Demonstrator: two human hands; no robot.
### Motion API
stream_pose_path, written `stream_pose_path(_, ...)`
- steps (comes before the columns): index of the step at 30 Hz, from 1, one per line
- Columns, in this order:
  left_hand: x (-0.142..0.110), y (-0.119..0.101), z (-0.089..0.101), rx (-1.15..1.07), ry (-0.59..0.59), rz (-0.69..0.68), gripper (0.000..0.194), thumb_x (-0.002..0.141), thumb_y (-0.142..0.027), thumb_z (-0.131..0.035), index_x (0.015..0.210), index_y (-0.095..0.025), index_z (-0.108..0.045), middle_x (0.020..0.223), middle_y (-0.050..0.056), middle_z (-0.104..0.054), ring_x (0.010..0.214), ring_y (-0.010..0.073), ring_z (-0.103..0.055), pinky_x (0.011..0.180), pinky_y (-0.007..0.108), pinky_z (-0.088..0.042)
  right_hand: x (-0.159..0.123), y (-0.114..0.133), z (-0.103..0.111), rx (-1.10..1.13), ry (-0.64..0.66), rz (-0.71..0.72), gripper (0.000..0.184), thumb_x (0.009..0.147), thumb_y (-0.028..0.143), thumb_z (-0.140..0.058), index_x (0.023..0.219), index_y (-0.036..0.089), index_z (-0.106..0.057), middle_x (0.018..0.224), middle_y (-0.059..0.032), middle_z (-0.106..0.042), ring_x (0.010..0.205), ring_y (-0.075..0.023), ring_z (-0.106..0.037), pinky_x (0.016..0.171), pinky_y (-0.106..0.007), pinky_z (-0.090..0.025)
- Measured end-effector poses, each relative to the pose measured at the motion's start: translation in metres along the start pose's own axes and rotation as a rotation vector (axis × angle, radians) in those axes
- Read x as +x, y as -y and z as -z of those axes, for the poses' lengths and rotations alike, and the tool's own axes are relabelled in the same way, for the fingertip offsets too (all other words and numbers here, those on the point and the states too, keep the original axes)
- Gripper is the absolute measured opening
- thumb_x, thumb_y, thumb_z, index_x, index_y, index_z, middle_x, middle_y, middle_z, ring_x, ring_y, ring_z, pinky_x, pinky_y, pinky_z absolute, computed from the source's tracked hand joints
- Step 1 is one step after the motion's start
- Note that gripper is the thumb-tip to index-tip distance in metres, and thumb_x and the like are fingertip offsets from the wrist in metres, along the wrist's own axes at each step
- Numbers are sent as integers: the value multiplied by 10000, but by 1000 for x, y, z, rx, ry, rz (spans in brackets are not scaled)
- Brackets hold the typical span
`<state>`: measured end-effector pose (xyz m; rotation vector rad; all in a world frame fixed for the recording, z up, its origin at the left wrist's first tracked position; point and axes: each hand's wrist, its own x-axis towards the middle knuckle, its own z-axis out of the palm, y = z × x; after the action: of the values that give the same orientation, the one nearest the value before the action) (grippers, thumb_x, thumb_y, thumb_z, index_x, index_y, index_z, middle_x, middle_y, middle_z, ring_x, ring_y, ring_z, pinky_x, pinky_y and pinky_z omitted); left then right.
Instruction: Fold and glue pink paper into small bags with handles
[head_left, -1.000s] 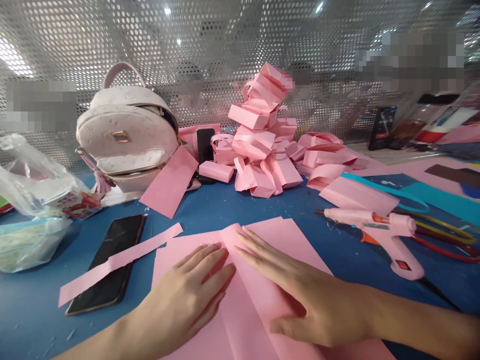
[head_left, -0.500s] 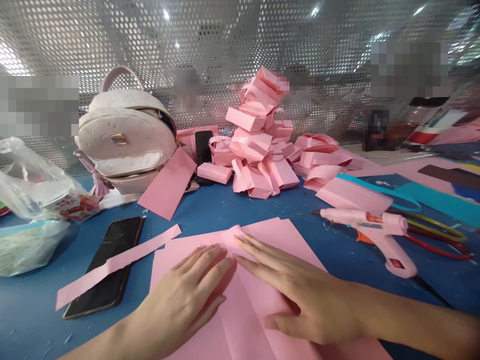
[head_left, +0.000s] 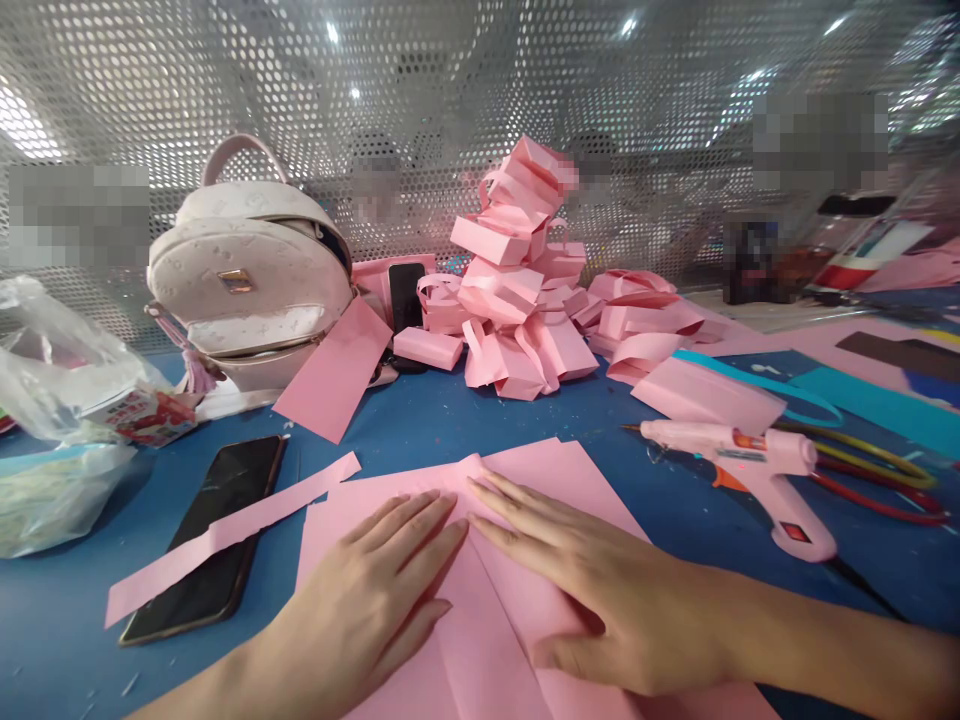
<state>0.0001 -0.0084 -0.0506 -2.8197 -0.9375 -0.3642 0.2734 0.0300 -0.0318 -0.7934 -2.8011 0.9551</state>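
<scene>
Pink paper sheets [head_left: 480, 640] lie in front of me, the top one creased lengthwise with a fold running away from me. My left hand [head_left: 375, 580] rests on the left part of the paper, fingers stretched out and pointing to the fold. On the right part lies my right hand [head_left: 577, 580], its fingers extended along the fold and its thumb apart, lower down. Both hands press from above and grip nothing. To the left, a torn-edged pink paper strip [head_left: 232, 535] lies across a dark phone [head_left: 259, 470].
A pink glue gun [head_left: 750, 450] lies at right, its cord trailing off. Behind rises a pile of folded pink paper boxes [head_left: 502, 290]. A white backpack [head_left: 255, 260] and a plastic bag [head_left: 60, 370] stand at left, before a perforated metal panel [head_left: 465, 80].
Both hands stay almost in the same place on the paper, fingers still flat. The view has shifted very slightly.
</scene>
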Motion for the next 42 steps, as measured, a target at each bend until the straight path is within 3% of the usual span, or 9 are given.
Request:
stream_pose_path(14,-1,2,1,-1,67,8,531,1034,-354,-403,1514,-131,-356,1524,165,-434,1382,322,-454,1035,503,-511,-1,1,-4,-31,-24,-12,881,888,561,-606,1560,136,-227,1642,-126,-91,1509,-350,-74,1213,-527,-176)
stream_pose_path(19,0,7,3,44,76,-173,670,982,-572,-406,1455,-99,-455,1457,248,-486,1317,401,-503,1000,554,-518,0,1,-5,-67,-15,-9,897,889,588,-589,1558,114,-224,1639,-134,-106,1513,-335,-43,1210,-526,-182)
stream_pose_path(24,-1,3,8,122,24,-352,434,1002,-277,-495,1368,-48,-547,1333,269,-598,1203,406,-608,939,527,-568,0,2,-4,-58,-19,-10,893,899,601,-569,1563,126,-208,1637,-131,-132,1513,-328,-51,1213,-519,-176)
stream_pose_path(27,0,-1,11,142,17,-411,422,972,-167,-483,1371,-41,-539,1294,262,-631,1179,390,-631,912,505,-587,-1,2,-4,-41,-50,21,871,923,615,-529,1564,124,-204,1638,-135,-133,1515,-318,-54,1219,-511,-158)
stream_pose_path(31,2,-2,10,154,-46,-375,396,957,-125,-465,1330,-48,-573,1260,222,-669,1151,347,-663,916,476,-592,0,4,-3,-35,-77,43,848,942,626,-489,1568,136,-194,1641,-129,-104,1516,-305,-59,1224,-509,-144)
stream_pose_path(34,5,0,9,151,-104,-355,352,965,-140,-450,1255,-34,-621,1223,198,-697,1099,318,-695,914,461,-598,3,10,-2,-37,-62,-1,719,1008,536,-409,1570,144,-190,1644,-108,-98,1519,-277,-69,1230,-493,-148)
stream_pose_path(38,5,9,8,156,-109,-360,351,974,-155,-429,1246,-37,-617,1218,192,-701,1095,304,-699,919,455,-598,6,17,0,-25,-92,-41,594,1044,401,-361,1571,172,-211,1645,-66,-132,1520,-234,-99,1241,-457,-147)
stream_pose_path(42,2,23,7,173,-85,-329,348,954,-126,-439,1248,-32,-600,1213,210,-699,1111,315,-690,919,458,-597,7,18,1,-36,-93,-36,565,1046,370,-352,1572,210,-220,1649,-25,-138,1521,-201,-106,1248,-430,-136)
